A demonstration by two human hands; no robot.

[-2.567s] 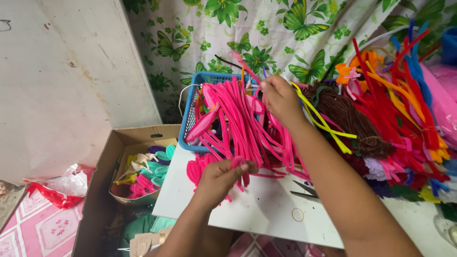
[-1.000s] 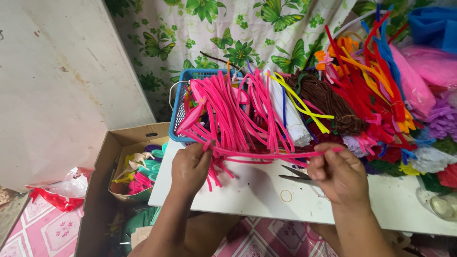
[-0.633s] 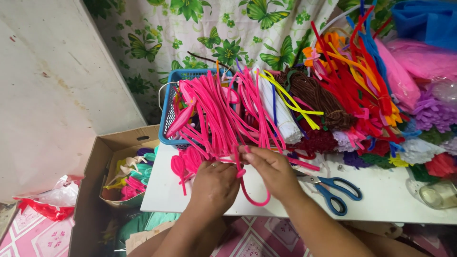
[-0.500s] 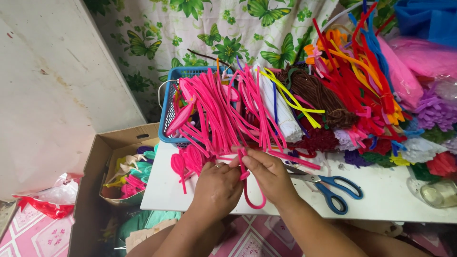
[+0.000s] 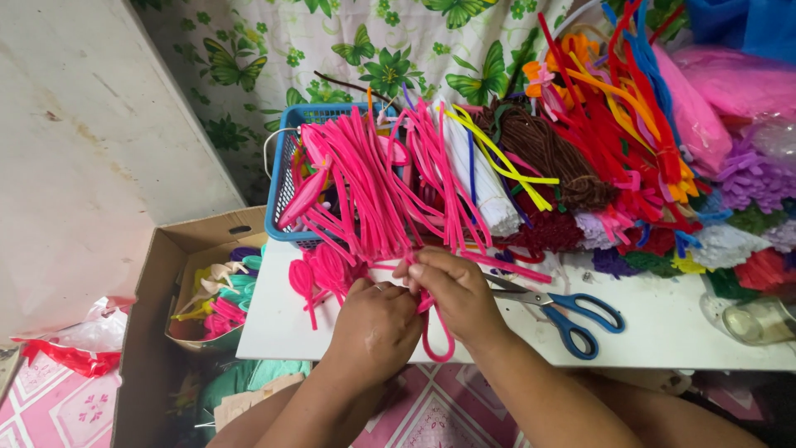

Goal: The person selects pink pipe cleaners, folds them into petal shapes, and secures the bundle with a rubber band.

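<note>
Unchanged since half a second ago: left hand (image 5: 375, 319) and right hand (image 5: 454, 292) both pinching one pink pipe cleaner (image 5: 437, 332), looped over white table (image 5: 663, 332) edge for bending room.

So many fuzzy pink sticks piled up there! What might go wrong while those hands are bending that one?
The pink loop held by the left hand and right hand hangs past the white table edge, so it might drop if the grip slips. The pink stems spilling from the blue basket reach the hands and may snag. The open blue scissors lie beside the right wrist, which could bump them.
</note>
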